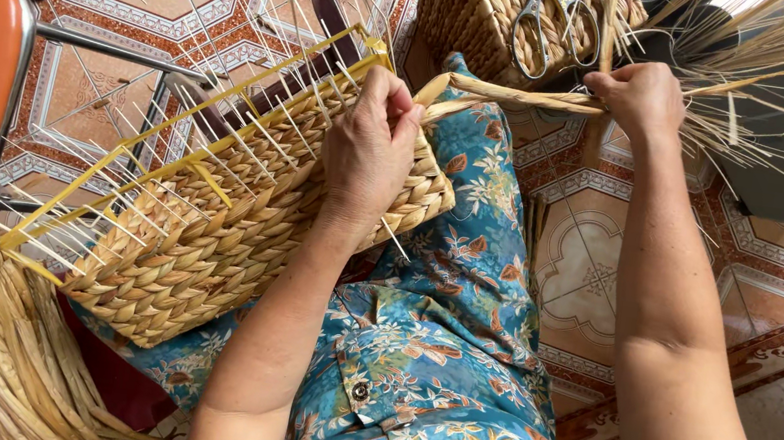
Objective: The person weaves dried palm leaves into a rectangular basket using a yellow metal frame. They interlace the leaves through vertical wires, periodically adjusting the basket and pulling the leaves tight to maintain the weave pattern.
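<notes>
Strand (519,95) of twisted fibre runs horizontally from the left hand (368,151), pinching it at the basket (208,236) rim, to the right hand (642,97), fisted around its far end.

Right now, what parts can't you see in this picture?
Head view only:
- Half-woven basket: the inside is hidden by its own wall, and the left hand covers part of the rim.
- Twisted straw strand: its end is hidden inside the right hand.
- Scissors: the tips are cut off by the top edge.
</notes>
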